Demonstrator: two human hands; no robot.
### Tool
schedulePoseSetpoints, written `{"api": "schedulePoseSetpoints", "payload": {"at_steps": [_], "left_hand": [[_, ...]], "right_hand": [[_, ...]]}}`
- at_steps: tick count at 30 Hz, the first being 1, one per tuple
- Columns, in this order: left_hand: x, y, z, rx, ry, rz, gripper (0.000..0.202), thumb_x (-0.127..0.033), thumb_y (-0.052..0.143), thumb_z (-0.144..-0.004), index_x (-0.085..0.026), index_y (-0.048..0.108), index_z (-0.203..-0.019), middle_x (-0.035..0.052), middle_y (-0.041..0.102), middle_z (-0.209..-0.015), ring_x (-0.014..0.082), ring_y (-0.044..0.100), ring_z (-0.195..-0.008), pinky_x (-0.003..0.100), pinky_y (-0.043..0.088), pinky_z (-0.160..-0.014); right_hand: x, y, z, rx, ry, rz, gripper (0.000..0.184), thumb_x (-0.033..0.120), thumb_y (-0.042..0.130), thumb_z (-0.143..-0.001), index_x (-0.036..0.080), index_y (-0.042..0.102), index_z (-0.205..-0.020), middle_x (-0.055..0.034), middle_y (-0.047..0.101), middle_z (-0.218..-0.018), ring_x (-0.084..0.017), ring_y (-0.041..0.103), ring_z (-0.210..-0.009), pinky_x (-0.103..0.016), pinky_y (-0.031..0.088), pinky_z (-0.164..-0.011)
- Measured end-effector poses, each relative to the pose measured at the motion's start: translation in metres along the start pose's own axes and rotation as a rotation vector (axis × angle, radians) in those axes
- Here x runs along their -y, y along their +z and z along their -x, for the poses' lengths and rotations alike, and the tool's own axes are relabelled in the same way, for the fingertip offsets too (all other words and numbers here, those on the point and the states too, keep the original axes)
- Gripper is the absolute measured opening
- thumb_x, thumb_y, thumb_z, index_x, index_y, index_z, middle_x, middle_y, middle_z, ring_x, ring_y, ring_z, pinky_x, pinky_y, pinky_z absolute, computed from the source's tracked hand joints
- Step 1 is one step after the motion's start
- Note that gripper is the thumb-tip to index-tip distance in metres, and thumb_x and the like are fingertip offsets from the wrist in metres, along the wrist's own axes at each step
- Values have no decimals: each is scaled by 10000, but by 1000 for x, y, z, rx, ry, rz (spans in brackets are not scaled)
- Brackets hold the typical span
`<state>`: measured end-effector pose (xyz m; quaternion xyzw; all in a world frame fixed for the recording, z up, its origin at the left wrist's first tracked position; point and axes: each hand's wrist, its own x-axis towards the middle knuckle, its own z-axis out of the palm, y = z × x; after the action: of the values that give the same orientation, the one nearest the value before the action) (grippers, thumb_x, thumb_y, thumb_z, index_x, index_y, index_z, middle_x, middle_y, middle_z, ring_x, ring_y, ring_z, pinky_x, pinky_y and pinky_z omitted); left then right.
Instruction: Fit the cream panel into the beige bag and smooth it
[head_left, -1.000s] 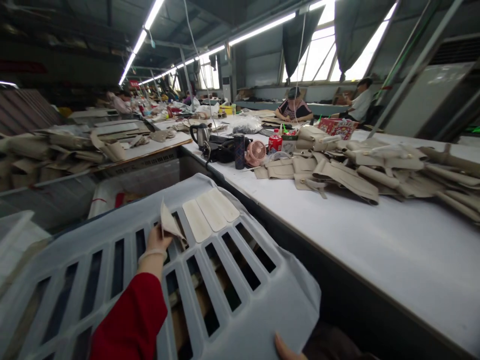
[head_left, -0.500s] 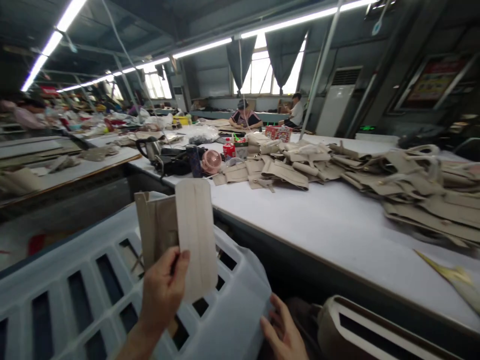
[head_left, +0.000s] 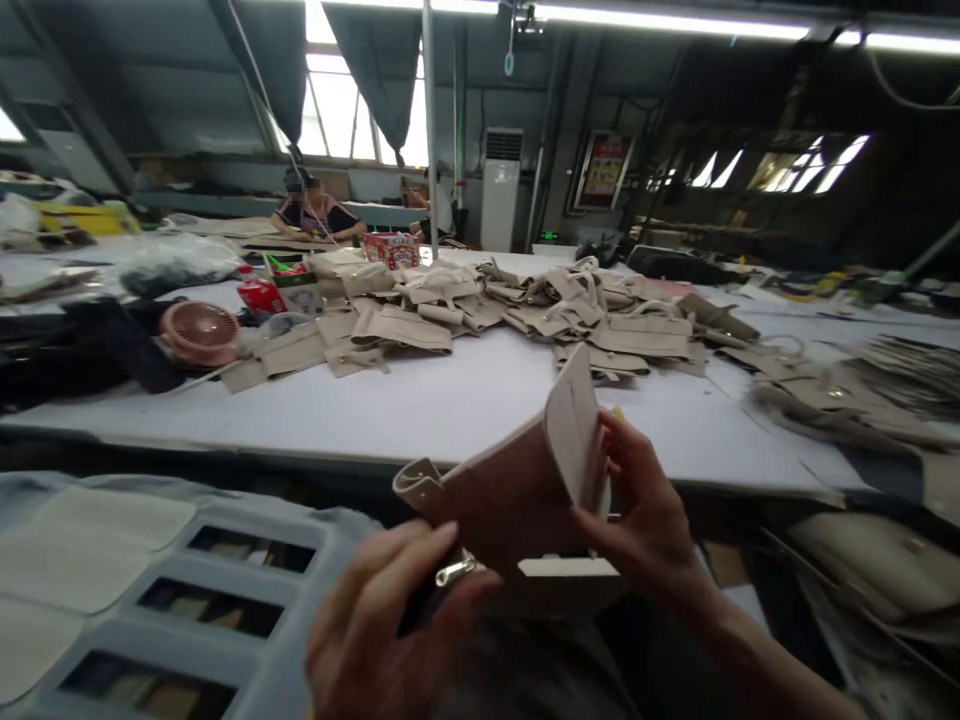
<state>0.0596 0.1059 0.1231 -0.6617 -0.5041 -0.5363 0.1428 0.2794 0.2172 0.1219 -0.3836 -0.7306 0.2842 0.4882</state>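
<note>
Between my two hands is a beige handbag, tilted, with its brown inner side and a pale flap showing. My right hand pinches the pale edge at the right, thumb in front and fingers behind. Around the lower left part closes my left hand, blurred, its thumb near a small shiny metal clasp. The underside of the bag is dark and partly hidden by my hands. Pale flat panels lie on the light blue plastic crate to the left.
A white table runs across ahead, with a heap of beige bag pieces on it. A pink fan and a red bottle stand at the left. Another person sits beyond. More beige bags are at lower right.
The view has swung right. My left hand, which held a pale panel and a brown piece over the crate, is now on the handbag. My right hand has left the crate's edge and grips the bag.
</note>
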Motion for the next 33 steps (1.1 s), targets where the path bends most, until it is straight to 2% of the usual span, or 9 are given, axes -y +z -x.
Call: {"api": "schedulePoseSetpoints", "payload": {"at_steps": [2, 4, 7, 12, 18, 20, 24, 29, 33], "left_hand": [[2, 5, -12, -56, -77, -40, 674, -240, 809, -786, -263, 475, -1370, 68, 529, -1338, 235, 556, -1186, 345, 498, -989], [8, 18, -21, 102, -198, 31, 740, -348, 776, -814, -275, 393, -1443, 83, 452, -1452, 279, 511, -1258, 414, 497, -1008], [18, 44, -21, 312, -371, 142, 631, -379, 698, -870, -316, 410, -1428, 26, 608, -1293, 222, 620, -1106, 362, 520, -961], [29, 72, -7, 374, -460, 194, 350, -284, 642, -880, -314, 550, -1216, -42, 682, -1055, 159, 660, -945, 268, 508, -849], [38, 95, 23, 521, -608, 181, 168, -313, 598, -894, -264, 558, -1048, -10, 657, -957, 189, 632, -882, 317, 489, -764], [47, 100, 40, 563, -613, 175, 136, -314, 599, -889, -250, 579, -1007, 24, 645, -1028, 218, 612, -975, 357, 488, -833], [64, 101, 74, 519, -662, 215, 262, -362, 605, -894, -248, 606, -1130, 70, 526, -1367, 265, 459, -1297, 450, 360, -1109], [72, 95, 106, 401, -1110, 511, 526, -556, 568, -914, -239, 525, -1331, 89, 526, -1399, 285, 447, -1330, 445, 325, -1149], [69, 103, 125, 224, -1417, 798, 602, -651, 530, -901, -212, 575, -1309, 110, 542, -1392, 317, 432, -1346, 442, 349, -1133]], "right_hand": [[-14, -21, -3, -36, -69, 87, 882, 371, 822, -706, 338, 360, -1457, -78, 465, -1444, -306, 487, -1285, -503, 415, -1095], [-24, -32, -3, -40, -107, 160, 863, 365, 809, -720, 321, 359, -1455, -83, 472, -1440, -296, 496, -1277, -492, 406, -1109], [-37, -38, 0, -34, -107, 235, 818, 349, 779, -743, 296, 363, -1445, -84, 511, -1400, -276, 523, -1248, -452, 436, -1092], [-59, -42, 8, -6, -81, 311, 805, 337, 767, -745, 266, 361, -1437, -86, 536, -1369, -264, 535, -1239, -396, 485, -1052], [-81, -43, 19, 147, -83, 436, 838, 325, 748, -778, 267, 294, -1479, -101, 444, -1438, -276, 476, -1294, -435, 469, -1079], [-82, -41, 21, 209, -131, 535, 839, 318, 750, -773, 243, 312, -1484, -128, 416, -1435, -300, 486, -1256, -448, 513, -1013], [-79, -33, 20, 312, -379, 768, 794, 252, 682, -826, 158, 294, -1512, -171, 530, -1291, -325, 538, -1103, -482, 535, -862], [-84, -16, 17, 489, -461, 807, 844, 247, 652, -834, 165, 215, -1552, -169, 552, -1319, -338, 540, -1087, -493, 500, -855], [-90, -18, 9, 654, -381, 680, 741, 266, 700, -785, 247, 408, -1467, -130, 535, -1350, -325, 532, -1122, -479, 486, -914]]}}
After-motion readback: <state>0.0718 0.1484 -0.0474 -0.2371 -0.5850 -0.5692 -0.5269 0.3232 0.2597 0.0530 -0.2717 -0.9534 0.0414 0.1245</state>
